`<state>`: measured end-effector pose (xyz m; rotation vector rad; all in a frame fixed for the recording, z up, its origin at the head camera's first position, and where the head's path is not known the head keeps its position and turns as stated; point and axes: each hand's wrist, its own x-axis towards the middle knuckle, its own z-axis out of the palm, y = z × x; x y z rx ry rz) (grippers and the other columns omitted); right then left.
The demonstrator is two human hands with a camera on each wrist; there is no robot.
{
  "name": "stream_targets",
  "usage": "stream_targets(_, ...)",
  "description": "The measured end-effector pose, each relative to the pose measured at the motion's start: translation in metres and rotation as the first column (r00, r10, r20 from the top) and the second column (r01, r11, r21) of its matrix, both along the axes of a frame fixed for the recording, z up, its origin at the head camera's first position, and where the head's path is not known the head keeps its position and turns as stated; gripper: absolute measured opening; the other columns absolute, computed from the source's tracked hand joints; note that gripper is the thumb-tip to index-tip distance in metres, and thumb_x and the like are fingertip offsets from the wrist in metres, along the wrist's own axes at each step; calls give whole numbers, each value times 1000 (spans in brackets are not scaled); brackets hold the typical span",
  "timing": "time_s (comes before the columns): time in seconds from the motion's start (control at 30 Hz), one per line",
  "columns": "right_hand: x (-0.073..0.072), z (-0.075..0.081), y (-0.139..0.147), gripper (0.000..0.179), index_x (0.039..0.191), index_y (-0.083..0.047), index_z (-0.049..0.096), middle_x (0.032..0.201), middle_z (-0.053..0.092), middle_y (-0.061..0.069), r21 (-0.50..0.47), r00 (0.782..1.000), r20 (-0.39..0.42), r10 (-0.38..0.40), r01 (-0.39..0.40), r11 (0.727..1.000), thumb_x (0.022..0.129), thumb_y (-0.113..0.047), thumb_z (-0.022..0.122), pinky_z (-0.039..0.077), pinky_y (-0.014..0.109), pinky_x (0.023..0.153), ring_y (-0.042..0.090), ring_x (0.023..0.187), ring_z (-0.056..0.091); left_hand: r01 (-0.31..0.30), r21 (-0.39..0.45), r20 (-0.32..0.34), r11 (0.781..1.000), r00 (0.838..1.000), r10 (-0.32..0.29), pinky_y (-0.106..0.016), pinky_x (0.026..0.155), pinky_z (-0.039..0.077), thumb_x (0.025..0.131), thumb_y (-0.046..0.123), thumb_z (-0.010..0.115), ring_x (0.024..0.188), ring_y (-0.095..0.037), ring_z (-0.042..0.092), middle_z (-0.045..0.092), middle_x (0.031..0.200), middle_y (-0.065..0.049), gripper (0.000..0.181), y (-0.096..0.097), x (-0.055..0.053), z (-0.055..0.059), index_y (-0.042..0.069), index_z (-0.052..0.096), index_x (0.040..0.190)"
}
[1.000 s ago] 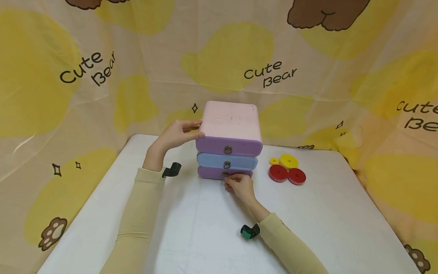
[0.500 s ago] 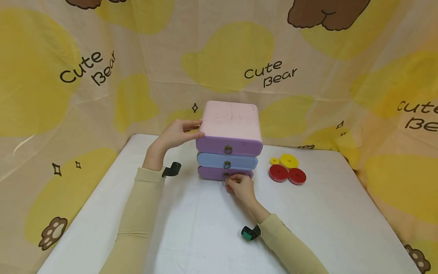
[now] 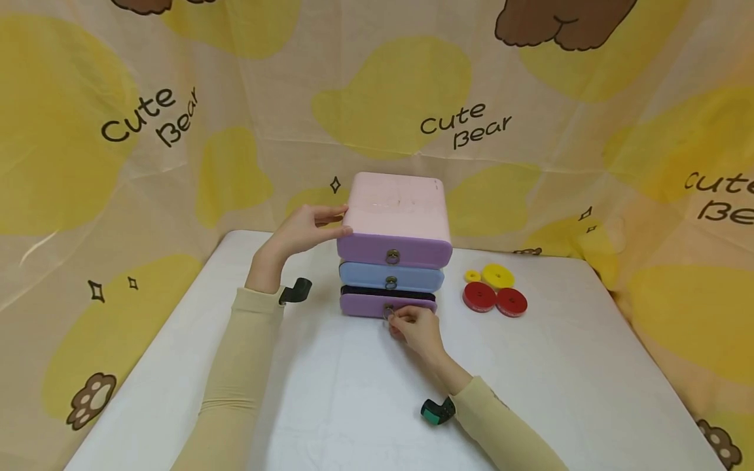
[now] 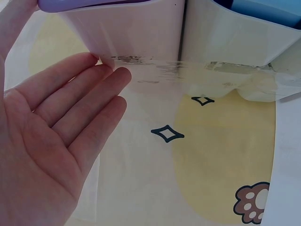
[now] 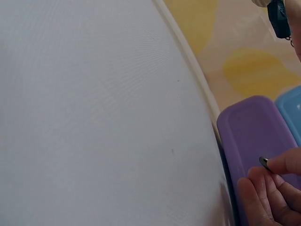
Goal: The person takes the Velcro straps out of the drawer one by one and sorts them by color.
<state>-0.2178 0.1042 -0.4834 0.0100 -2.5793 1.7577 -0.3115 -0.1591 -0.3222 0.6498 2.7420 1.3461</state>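
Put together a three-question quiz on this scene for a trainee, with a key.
1. What do the fingers of the right hand pinch?
A) the table's edge
B) a ring pull
C) a sleeve

2. True or false: the bottom drawer is fully shut.

3. Fill in: in the head view, to the right of the drawer unit lie two yellow discs and two ____ discs.

Key:
1. B.
2. False; a dark gap shows above the front of the bottom drawer.
3. Red.
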Motion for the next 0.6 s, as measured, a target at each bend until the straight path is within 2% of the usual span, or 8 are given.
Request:
stream_targets(0.1,4,3,1,12,79,-5,72,68,70,7,-20,1000,10,10,-10,1000,81,-16,73,55,26,54,13,59,67,3,2,-4,1000,1000,-3,-41,101,45,72,62,72,123,-19,55,54,137,1,76,0,0,0,22,54,136)
stream_targets(0.33,15,5,3,13,79,-6,72,68,70,5,13,999,15,29,-30,999,82,-19,74,51,22,52,12,59,66,10,11,-15,1000,1000,-10,-45,102,45,75,55,73,123,-21,55,55,137,-1,72,2,1,1,20,54,136)
stream_targets(0.6,27,5,4,12,81,-7,73,70,69,5,18,997,40,72,-73,997,82,-19,74,54,23,56,14,61,66,2,-7,-19,1000,1000,-2,-46,101,45,77,53,73,124,-24,54,54,138,-2,70,2,2,2,21,53,136)
